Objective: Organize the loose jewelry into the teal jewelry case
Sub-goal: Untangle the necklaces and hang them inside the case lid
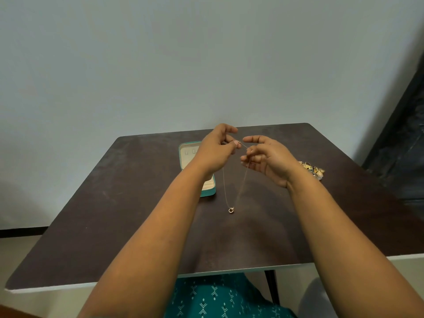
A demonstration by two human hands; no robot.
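Head view: necklace point(236, 187) between both hands.

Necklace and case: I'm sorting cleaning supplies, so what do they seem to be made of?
Necklace: thin chain and ring pendant look like gold- or rose-toned metal, judging by the warm glint; plating or solid cannot be told. Case: teal shell looks like smooth faux leather, the cream lining looks like soft, matte fabric, possibly velvet.

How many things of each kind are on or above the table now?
Teal jewelry case, open: 1
Necklace, held up by left hand and right hand: 1
Heap of loose jewelry, pieces too small to count: 1
Total: 3
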